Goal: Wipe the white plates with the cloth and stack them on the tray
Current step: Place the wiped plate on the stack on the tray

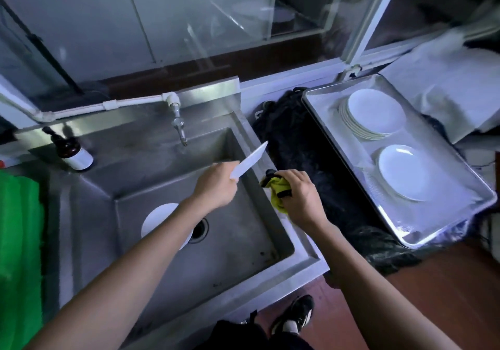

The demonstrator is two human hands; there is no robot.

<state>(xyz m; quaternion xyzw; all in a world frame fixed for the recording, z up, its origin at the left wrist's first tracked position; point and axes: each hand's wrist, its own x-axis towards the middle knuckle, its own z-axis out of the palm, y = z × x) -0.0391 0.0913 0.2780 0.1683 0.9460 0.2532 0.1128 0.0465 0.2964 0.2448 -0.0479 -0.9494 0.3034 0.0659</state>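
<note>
Sink (pixel 243 138): one white plate (pixel 157 221) lies by the drain, judged awaiting wiping.
Tray (pixel 324 122): right of sink; two stacks (pixel 376 114) of plates.
Left hand (pixel 216 184): grips a plate (pixel 250 160) edge-on above the sink's right edge.
Right hand (pixel 300 193): clutches yellow cloth (pixel 278 187), just beside.

No legible txt; bottle (pixel 72 152) label too blurred to read.

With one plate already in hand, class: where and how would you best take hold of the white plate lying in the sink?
Grip the plate in the sink by its left rim, coming from above. It lies flat on the basin floor beside the drain, and the forearm hides its right side. Judging from that, hook fingertips under the rim.
</note>
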